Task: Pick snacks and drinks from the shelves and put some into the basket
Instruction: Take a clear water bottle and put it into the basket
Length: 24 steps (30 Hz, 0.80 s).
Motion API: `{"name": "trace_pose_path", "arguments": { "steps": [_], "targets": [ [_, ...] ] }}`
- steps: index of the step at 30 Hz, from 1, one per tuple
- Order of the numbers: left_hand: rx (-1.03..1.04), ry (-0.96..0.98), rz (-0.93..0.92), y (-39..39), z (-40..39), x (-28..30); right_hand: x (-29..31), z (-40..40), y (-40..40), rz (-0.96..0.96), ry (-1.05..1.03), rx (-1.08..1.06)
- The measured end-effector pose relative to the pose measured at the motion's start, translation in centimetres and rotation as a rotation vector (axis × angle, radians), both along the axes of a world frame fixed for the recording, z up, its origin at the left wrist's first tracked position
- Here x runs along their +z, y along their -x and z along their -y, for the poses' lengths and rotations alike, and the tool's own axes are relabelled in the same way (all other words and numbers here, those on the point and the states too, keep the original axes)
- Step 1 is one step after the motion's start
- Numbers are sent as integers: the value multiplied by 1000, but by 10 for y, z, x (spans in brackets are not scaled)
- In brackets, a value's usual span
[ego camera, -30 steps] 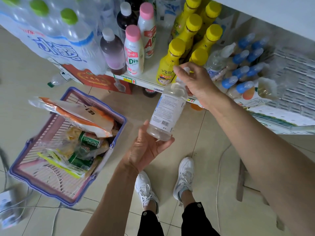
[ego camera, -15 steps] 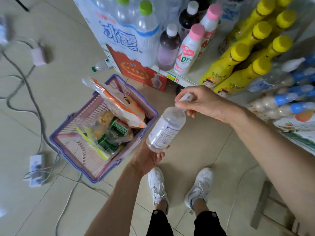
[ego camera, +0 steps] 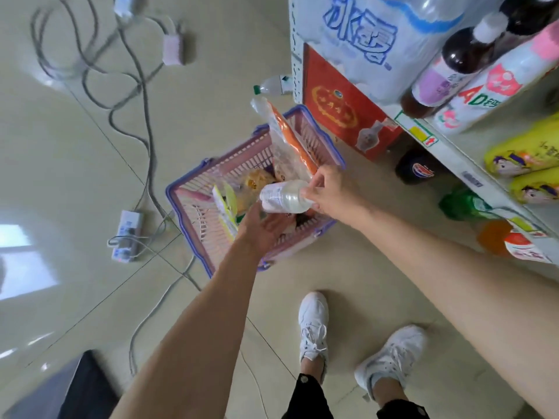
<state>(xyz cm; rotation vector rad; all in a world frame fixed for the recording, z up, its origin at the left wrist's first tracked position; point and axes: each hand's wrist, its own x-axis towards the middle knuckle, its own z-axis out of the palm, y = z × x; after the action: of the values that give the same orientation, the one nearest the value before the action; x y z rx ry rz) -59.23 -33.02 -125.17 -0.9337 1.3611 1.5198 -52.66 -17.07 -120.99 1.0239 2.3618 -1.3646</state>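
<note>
Over basket [ego camera: 193, 189] on floor – clear bottle [ego camera: 282, 197] lying sideways, right hand [ego camera: 331, 193] gripping its cap end, left hand [ego camera: 263, 229] open, palm up beneath, snack pkts inside, shelf [ego camera: 453, 152] w/ drinks at right.

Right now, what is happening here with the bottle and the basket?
A person stands by a drinks shelf and holds a clear bottle on its side over the pink basket on the floor. The right hand grips the cap end, and the left hand lies open beneath the bottle. The basket already holds snack packets, so the bottle seems about to go in.
</note>
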Motion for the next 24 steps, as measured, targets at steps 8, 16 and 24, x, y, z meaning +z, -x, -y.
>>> {"name": "trace_pose_path", "arguments": {
  "steps": [8, 16, 24],
  "targets": [
    [-138, 38, 25, 11, 2, -16, -51, 47, 33, 150, -196, 165],
    [-357, -62, 104, -3, -4, -27, -63, 27, 17, 240, -259, 234],
    [-418, -14, 17, -23, -23, -25, -34, -2, -14, 123, -323, 54]
  ]
}}
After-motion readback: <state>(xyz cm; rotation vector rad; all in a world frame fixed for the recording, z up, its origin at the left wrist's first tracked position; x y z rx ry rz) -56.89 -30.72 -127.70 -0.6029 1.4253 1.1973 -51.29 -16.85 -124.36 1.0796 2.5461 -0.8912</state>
